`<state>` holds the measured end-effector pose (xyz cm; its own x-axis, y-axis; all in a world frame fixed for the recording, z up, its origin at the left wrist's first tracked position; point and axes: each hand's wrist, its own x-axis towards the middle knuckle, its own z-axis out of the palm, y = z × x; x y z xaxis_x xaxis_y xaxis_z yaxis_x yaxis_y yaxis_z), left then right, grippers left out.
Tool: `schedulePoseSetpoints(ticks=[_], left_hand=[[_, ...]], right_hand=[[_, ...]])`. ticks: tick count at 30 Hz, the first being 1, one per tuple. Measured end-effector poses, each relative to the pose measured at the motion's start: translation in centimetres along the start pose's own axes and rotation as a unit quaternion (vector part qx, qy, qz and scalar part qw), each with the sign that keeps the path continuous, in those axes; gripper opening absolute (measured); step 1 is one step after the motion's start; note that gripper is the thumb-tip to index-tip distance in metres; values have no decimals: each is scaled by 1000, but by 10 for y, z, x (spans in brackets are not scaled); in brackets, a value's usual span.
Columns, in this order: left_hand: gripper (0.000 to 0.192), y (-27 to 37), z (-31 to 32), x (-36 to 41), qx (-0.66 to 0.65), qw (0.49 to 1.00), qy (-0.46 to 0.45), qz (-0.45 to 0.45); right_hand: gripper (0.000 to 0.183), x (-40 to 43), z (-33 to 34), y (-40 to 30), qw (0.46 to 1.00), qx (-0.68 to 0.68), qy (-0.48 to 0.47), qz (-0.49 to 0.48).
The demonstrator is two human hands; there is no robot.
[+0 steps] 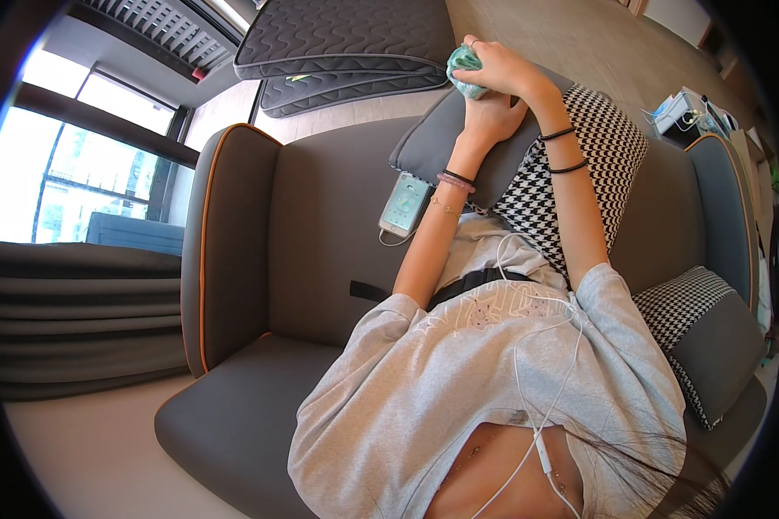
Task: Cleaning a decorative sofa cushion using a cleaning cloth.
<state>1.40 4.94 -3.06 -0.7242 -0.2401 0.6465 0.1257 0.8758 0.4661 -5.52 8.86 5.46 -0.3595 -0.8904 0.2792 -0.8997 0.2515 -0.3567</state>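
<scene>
My left hand [491, 118] is raised over the grey and houndstooth cushion [607, 143], beyond my lap. Its fingers are mostly hidden behind a crumpled green and white bundle [465, 68], which looks like yarn or soft fabric. My right hand [501, 67], with a ring on one finger, grips the bundle from the right side, fingers over its top and thumb across its front. The two hands overlap closely. Whether the left fingers close on the bundle cannot be seen. A white phone [404, 202] with a lit screen lies left of my left forearm, a white cable at its lower end.
I sit on a grey sofa [324, 194] with orange piping. White earphone wires [518, 363] hang over my shirt. A second cushion [714, 350] lies at the right. Folded dark mattresses [350, 39] stand beyond the sofa, and a box with cables [685, 113] is at the upper right.
</scene>
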Motion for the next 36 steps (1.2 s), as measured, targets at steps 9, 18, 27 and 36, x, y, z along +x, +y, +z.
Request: schedulePoseSetpoints(ticks=[9, 18, 27, 36], left_hand=[[42, -8, 16, -3, 17, 998, 60, 17], [35, 3, -6, -14, 8, 995, -98, 7], [38, 7, 10, -4, 98, 994, 34, -14], [41, 14, -1, 1, 59, 994, -37, -80]], right_hand=[[70, -10, -27, -21, 986, 76, -146, 5], [59, -25, -45, -35, 962, 109, -250, -7], [71, -30, -55, 16, 980, 100, -156, 74], [84, -20, -45, 21, 994, 71, -56, 58]])
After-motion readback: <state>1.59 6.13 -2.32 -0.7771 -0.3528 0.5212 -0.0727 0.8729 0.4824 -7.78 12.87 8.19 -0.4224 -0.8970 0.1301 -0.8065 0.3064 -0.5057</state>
